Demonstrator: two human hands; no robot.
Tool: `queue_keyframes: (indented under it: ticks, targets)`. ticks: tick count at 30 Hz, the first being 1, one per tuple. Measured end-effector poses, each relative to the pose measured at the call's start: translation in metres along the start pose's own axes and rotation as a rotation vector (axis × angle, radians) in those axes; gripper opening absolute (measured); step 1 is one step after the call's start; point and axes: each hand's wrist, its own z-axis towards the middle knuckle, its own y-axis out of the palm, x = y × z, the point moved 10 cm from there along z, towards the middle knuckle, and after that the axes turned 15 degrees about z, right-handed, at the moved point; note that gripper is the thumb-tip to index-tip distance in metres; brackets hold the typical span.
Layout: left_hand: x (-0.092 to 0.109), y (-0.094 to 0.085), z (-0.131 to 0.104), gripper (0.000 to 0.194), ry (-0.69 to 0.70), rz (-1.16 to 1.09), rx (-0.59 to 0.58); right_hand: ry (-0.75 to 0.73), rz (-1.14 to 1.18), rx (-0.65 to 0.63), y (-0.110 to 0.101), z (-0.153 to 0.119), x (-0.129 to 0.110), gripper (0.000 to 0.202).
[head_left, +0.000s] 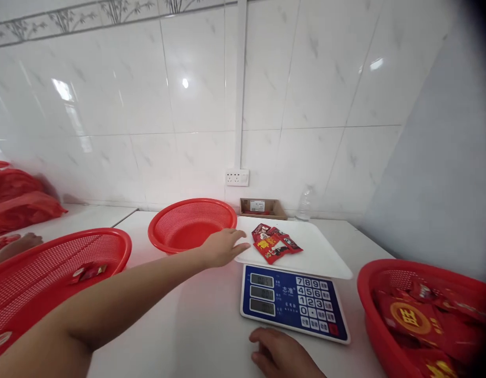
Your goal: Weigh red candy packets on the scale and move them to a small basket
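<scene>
White tiled wall at the far side, and below it the white surface [196,325] carrying everything. Three red mesh baskets ring the work spot: the near-left basket [26,294] with a couple of small packets in its bowl, the far basket [188,223] showing nothing inside from here, and the near-right basket [369,299] heaped with red packs, each within an arm's sweep, which looks like a layout meant for easy reach. In the middle sits the scale [294,302], blue keypad panel facing the person so the readout can be seen; its digits are too small to read. On its white weighing tray [321,257] lies a little cluster of red snack packets [275,244], toward the tray's left part. The left hand [223,247] is stretched out, fingers loosely spread and flat, holding nothing, fingertips at the tray's left edge just beside the packets. The right hand [276,354] rests palm-down on the surface just near of the scale, fingers relaxed, nothing in it. Far back, a small cardboard box [262,208] and a clear bottle [305,205] stand against the wall. At far left, red bags [14,202] and another person's hand [14,244].
</scene>
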Motion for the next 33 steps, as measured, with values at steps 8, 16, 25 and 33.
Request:
queue_keyframes:
  ticks: [8,16,25,33]
  targets:
    - [0.065,0.015,0.065,0.044,-0.043,0.000,0.031,-0.134,-0.206,-0.366,0.080,0.043,-0.064,0.025]
    - [0.051,0.019,0.065,0.034,-0.068,-0.175,0.027,-0.208,0.029,-0.225,0.064,0.040,-0.049,0.026]
    - [-0.087,-0.024,0.034,0.045,-0.323,-0.174,0.071,-0.360,0.278,-0.006,0.030,0.043,-0.063,0.019]
    - [-0.065,-0.008,0.047,0.032,-0.220,0.020,0.125,-0.337,0.956,0.585,-0.078,0.029,-0.028,0.033]
